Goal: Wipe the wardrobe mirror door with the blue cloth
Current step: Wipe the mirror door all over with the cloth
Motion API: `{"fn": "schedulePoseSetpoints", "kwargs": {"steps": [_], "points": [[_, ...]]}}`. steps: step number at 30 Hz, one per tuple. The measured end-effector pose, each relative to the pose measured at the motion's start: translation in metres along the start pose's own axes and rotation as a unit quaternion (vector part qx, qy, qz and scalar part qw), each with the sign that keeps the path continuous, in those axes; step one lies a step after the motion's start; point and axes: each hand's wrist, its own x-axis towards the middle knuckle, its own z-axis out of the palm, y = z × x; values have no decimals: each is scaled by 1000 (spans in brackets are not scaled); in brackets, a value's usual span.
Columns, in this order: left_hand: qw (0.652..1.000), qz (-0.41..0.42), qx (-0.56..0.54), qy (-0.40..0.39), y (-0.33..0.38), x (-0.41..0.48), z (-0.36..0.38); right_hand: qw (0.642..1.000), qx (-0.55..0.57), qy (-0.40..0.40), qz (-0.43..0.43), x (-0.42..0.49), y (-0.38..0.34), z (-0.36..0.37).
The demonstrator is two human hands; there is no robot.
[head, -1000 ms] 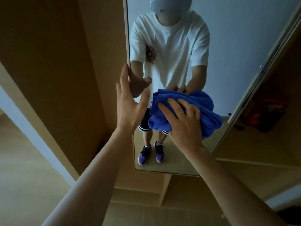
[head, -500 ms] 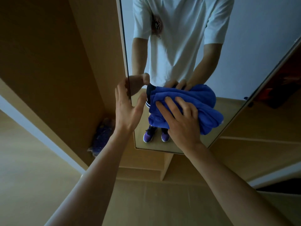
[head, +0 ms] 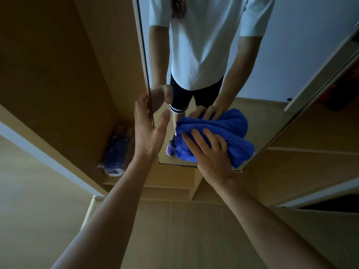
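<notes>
Cloth, deep blue and soft like a towel, is bunched in thick folds against the lower part of the mirror, close to its bottom edge. The right hand lies flat on it, fingers spread and straight, pressing it to the glass. The left hand is at the left edge of the mirror, fingers straight and thumb apart; whether it touches the edge cannot be told. The glass reflects a white shirt, dark shorts and a purple shoe. The print on the shirt is too blurred to read. Further left, inside the wardrobe, lies a bluish bag.
</notes>
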Motion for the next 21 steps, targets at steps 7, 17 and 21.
{"fn": "schedulePoseSetpoints", "kwargs": {"steps": [7,17,21], "points": [[999,-33,-2,-21,-49,-28,6,999,16,-35,-26,-49,-14,28],[998,-55,7,-19,-87,-42,14,994,50,-96,-20,-92,-31,65],[999,-51,3,-20,-96,-45,15,992,51,-115,-29,-105,-37,76]]}}
